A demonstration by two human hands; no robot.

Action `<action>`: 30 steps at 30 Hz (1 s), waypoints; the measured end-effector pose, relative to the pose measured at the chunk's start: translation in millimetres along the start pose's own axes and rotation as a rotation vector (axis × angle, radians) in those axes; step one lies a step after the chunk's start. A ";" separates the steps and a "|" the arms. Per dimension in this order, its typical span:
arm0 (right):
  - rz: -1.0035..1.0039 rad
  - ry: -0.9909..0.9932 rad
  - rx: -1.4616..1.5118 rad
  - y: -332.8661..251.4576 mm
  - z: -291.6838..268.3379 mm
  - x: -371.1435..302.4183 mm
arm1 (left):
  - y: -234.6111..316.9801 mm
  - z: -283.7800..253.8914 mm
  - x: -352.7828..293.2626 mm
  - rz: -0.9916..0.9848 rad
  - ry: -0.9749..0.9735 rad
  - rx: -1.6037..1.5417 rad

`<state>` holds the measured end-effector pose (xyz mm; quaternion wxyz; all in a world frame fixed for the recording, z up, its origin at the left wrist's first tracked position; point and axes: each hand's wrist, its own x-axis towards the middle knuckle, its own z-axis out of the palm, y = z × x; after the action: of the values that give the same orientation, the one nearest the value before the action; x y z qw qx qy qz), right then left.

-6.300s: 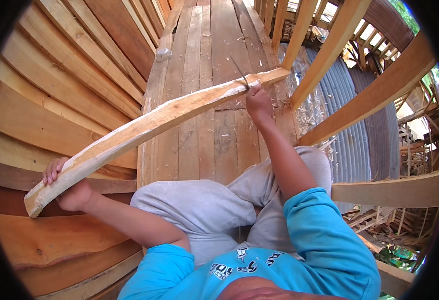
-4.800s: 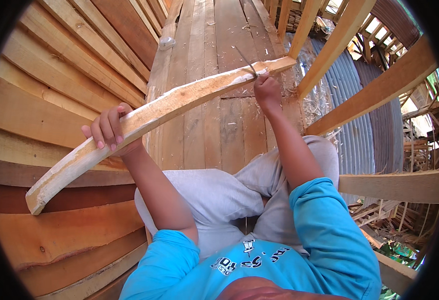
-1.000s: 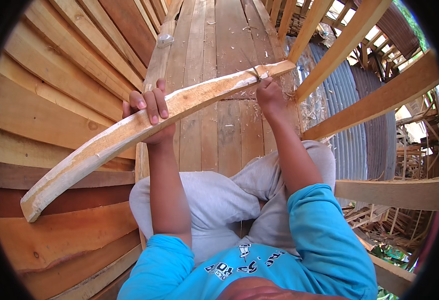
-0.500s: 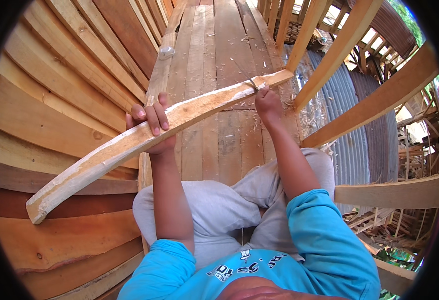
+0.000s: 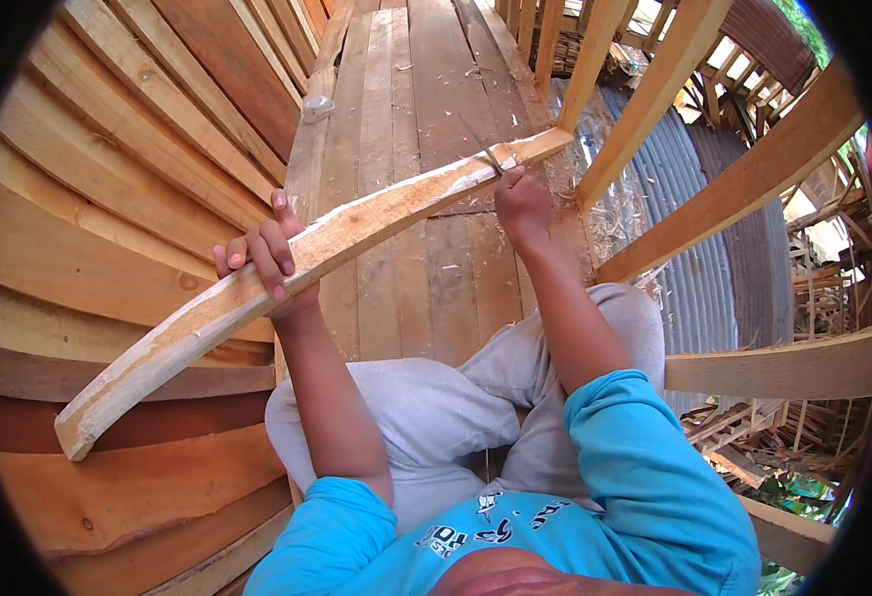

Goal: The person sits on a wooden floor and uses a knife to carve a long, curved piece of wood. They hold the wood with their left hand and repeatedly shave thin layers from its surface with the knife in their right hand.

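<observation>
A long pale length of timber (image 5: pixel 376 217) lies slantwise before me, from the lower left to the upper right, with white strips along its edges. My left hand (image 5: pixel 265 260) is closed round its left half, fingers over the top face. Near the far right end, my right hand (image 5: pixel 522 206) is a fist around a thin knife (image 5: pixel 482 144). The blade points up and left across the timber's white edge; the fist covers the handle. At the timber's right end stands an upright wooden post (image 5: pixel 593 74).
Plank flooring (image 5: pixel 456 288) under the timber carries scattered shavings. Stacked boards (image 5: pixel 88 219) line the left side, with a small clear container (image 5: pixel 318 108) near them. Wooden rails (image 5: pixel 744 174) run along the right, above corrugated metal sheets (image 5: pixel 689 253). My crossed legs (image 5: pixel 396 407) are below.
My left hand has slid down the timber toward its lower left end, fingers still around it. The right hand and knife have shifted slightly left, and the blade now lies a little steeper.
</observation>
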<state>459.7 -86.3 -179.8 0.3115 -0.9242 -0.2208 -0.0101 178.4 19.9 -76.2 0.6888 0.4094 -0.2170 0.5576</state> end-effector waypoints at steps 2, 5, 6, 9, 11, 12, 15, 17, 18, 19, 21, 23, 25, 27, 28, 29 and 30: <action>-0.017 -0.025 0.026 -8.4 -1.2 -11.3 | 0.2 -0.8 0.4 -0.005 -0.014 -0.022; -0.119 -0.094 -0.009 -10.6 -11.7 -13.2 | 4.4 -6.4 -1.8 0.014 -0.039 -0.041; -0.106 -0.082 0.018 -4.9 -16.9 0.8 | 1.9 -7.3 1.4 0.043 -0.051 -0.039; -0.051 -0.048 0.092 -0.9 -12.0 -3.6 | -4.7 5.0 -0.2 0.131 0.203 -0.132; -0.047 -0.066 0.095 -13.1 -9.4 -19.2 | -7.2 33.1 9.4 0.178 0.488 -0.146; -0.059 -0.085 0.065 -17.3 -13.3 -25.0 | -8.7 55.7 18.9 0.193 0.641 -0.127; -0.067 -0.072 0.087 -15.8 -6.2 -10.4 | 1.4 14.3 5.9 0.084 0.326 -0.008; -0.083 -0.011 0.144 1.0 2.5 17.3 | -1.4 3.5 0.8 0.009 0.103 0.039; -0.059 -0.001 0.133 -0.4 5.9 17.0 | -0.3 3.4 0.7 -0.001 0.098 0.039; -0.034 0.009 0.121 -1.2 8.8 16.3 | -0.1 2.8 1.1 -0.012 0.092 0.037; -0.001 -0.012 0.118 -3.1 8.6 14.2 | 1.5 1.5 0.7 -0.031 0.089 0.031; 0.015 -0.077 0.134 -4.7 3.2 9.1 | 3.1 -0.3 -0.2 -0.047 0.094 0.022; 0.027 -0.118 0.146 -1.7 -0.7 0.1 | 4.7 -0.1 -0.1 -0.080 0.068 -0.022; 0.031 -0.141 0.152 -1.6 -3.4 -2.8 | 5.6 -1.0 -0.5 -0.127 0.051 -0.067; 0.028 -0.144 0.153 -1.8 -4.5 -2.9 | 6.2 -2.6 -0.9 -0.158 0.048 -0.090; 0.026 -0.148 0.155 -2.4 -5.0 -3.3 | 6.9 -4.6 -1.4 -0.189 0.045 -0.112; 0.035 -0.130 0.151 -4.1 -4.2 -1.5 | 6.1 -7.9 -0.7 -0.172 -0.003 -0.108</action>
<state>457.1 -86.5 -174.4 0.3653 -0.9005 -0.2246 0.0721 171.2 26.1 -79.2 0.7550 0.3896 -0.2118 0.4831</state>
